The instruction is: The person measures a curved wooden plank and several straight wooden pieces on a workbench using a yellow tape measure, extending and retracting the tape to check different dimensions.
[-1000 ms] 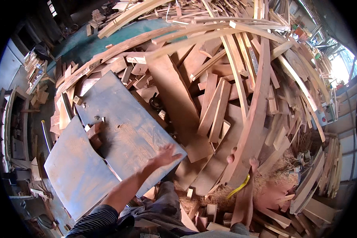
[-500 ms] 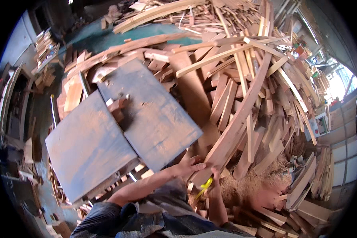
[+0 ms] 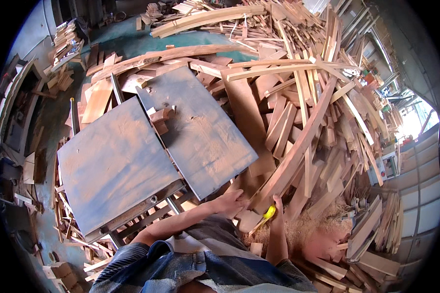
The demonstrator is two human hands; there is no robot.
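My left hand (image 3: 230, 202) is beside the near end of a long reddish-brown board (image 3: 298, 151), its fingers loosely bent and partly apart, with nothing visible in them. My right hand (image 3: 277, 211) is at the other side of that end, closed round a bright yellow tape measure (image 3: 269, 212), its thumb pointing up along the board. A thin pale strip slants down from the yellow piece. The board runs away to the upper right over a heap of timber. Whether the right fingers also touch the board is hidden.
A dusty metal machine table in two halves (image 3: 120, 161) stands on the left, with a wood offcut (image 3: 160, 119) at the gap. Piled planks (image 3: 283, 122) spread ahead and right. Sawdust (image 3: 313, 229) lies right of my hands. Bundled strips (image 3: 387, 219) stand at far right.
My left hand has drawn back from the board's face, its fingers more bent. The right hand and yellow tape measure have shifted slightly right and up in view. The whole view has shifted a little.
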